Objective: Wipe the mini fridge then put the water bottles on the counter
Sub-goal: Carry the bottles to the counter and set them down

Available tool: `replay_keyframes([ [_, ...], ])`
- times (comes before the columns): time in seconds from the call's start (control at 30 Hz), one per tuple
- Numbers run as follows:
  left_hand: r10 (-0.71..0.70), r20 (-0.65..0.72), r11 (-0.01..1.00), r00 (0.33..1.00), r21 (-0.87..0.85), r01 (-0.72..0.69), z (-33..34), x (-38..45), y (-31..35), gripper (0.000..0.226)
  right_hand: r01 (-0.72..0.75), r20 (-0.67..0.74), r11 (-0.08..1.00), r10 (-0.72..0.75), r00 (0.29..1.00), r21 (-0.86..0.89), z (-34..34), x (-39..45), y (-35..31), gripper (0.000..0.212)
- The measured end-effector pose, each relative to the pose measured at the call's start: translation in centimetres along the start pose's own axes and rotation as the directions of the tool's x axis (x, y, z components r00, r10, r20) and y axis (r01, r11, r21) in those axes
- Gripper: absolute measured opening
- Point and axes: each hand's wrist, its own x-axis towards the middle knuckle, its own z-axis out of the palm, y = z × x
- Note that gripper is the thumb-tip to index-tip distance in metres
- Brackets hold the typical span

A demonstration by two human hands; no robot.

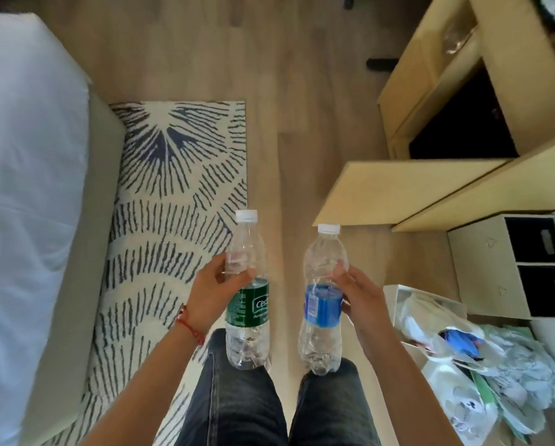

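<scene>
Both hands are closed around water bottles and carry them upright above the person's knees; the left hand (216, 294) grips the green-label bottle (247, 294) at its upper body, and the right hand (360, 300) holds the blue-label bottle (323, 300) from the side, with fingers wrapped over the label. Both bottles have their white caps on and look nearly empty.

I judge that the step in hand is the second one, bringing the bottles to the counter; whether the wiping is finished I cannot tell from here. The next move calls for a turn to the right and a lift of both bottles onto a flat top, where they must be set down standing.

Around them, from large to small: the bed (22, 156) with white sheet fills the left side; the patterned rug (173, 175) lies beside it on the wooden floor; the light wooden cabinet (456, 91) stands at upper right, and the dark box inside it is perhaps the mini fridge (469, 123), though the view is blurred there; an open cabinet door (398, 191) stands out just ahead of the blue-label bottle and could be in the way; a white bin (430, 317) with plastic bags (501, 375) sits low on the right, near the right knee.
</scene>
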Motion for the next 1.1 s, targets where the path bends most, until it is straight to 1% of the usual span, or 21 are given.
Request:
replay_keyframes([
  [0.03, 0.003, -0.015, 1.000, 1.000, 0.002, -0.003, -1.4, 0.6, 0.5, 0.026, 0.001, 0.007, 1.000, -0.001, 1.000, 0.006, 1.4, 0.5, -0.9, 0.018],
  [0.1, 0.005, -0.045, 1.000, 0.999, 0.009, -0.005, -3.8, 1.8, 1.4, 0.024, -0.008, 0.003, 1.000, 0.008, 1.000, 0.012, 3.9, 1.3, -2.6, 0.031],
  [0.2, -0.007, -0.081, 1.000, 0.997, -0.023, 0.005, -6.5, 3.6, 2.7, 0.026, -0.002, 0.031, 1.000, 0.002, 1.000, 0.015, 6.6, 2.7, -4.8, 0.031],
  [0.27, -0.015, -0.100, 0.999, 0.995, -0.037, 0.011, -7.8, 5.1, 3.4, 0.032, 0.015, 0.058, 1.000, -0.015, 0.998, 0.015, 8.1, 3.7, -6.3, 0.038],
  [0.3, -0.012, -0.111, 0.999, 0.994, -0.050, 0.007, -8.3, 6.0, 3.7, 0.032, 0.023, 0.066, 1.000, -0.023, 0.998, 0.007, 8.6, 4.4, -7.0, 0.041],
  [0.33, -0.009, -0.120, 0.998, 0.993, -0.066, 0.002, -8.7, 6.9, 4.2, 0.026, 0.028, 0.072, 1.000, -0.028, 0.997, -0.003, 9.2, 5.2, -7.8, 0.041],
  [0.4, 0.001, -0.138, 0.996, 0.990, -0.085, -0.012, -9.3, 8.8, 5.2, 0.016, 0.040, 0.092, 0.999, -0.038, 0.995, -0.019, 10.2, 7.1, -9.4, 0.033],
  [0.43, 0.008, -0.149, 0.996, 0.989, -0.085, -0.021, -9.6, 9.9, 5.8, 0.015, 0.051, 0.106, 0.998, -0.048, 0.993, -0.024, 10.7, 8.1, -10.4, 0.034],
  [0.53, 0.022, -0.179, 0.995, 0.984, -0.092, -0.039, -10.1, 13.7, 8.1, 0.016, 0.088, 0.143, 0.996, -0.083, 0.986, -0.030, 12.5, 11.8, -13.7, 0.050],
  [0.57, 0.027, -0.182, 0.995, 0.983, -0.085, -0.043, -10.2, 15.1, 8.9, 0.016, 0.097, 0.150, 0.995, -0.091, 0.984, -0.031, 13.0, 13.2, -14.8, 0.052],
  [0.7, 0.041, -0.185, 0.995, 0.982, -0.087, -0.058, -10.5, 20.8, 12.5, 0.018, 0.097, 0.167, 0.995, -0.092, 0.982, -0.022, 14.9, 18.9, -19.4, 0.044],
  [0.8, 0.036, -0.192, 0.993, 0.981, -0.101, -0.056, -11.0, 24.7, 15.4, 0.019, 0.081, 0.161, 0.997, -0.078, 0.984, -0.012, 15.8, 22.5, -22.5, 0.044],
  [0.93, 0.033, -0.205, 0.993, 0.978, -0.104, -0.055, -12.1, 29.9, 18.6, 0.023, 0.041, 0.131, 0.999, -0.038, 0.991, -0.019, 17.1, 26.9, -26.2, 0.057],
  [1.0, 0.035, -0.186, 0.995, 0.982, -0.087, -0.052, -12.9, 32.7, 19.8, 0.024, 0.035, 0.109, 0.999, -0.034, 0.993, -0.012, 18.1, 29.0, -27.7, 0.062],
  [1.1, 0.028, -0.133, 0.996, 0.991, -0.086, -0.039, -14.0, 37.6, 22.0, 0.030, 0.033, 0.068, 0.999, -0.034, 0.997, 0.021, 19.9, 32.2, -30.1, 0.059],
])
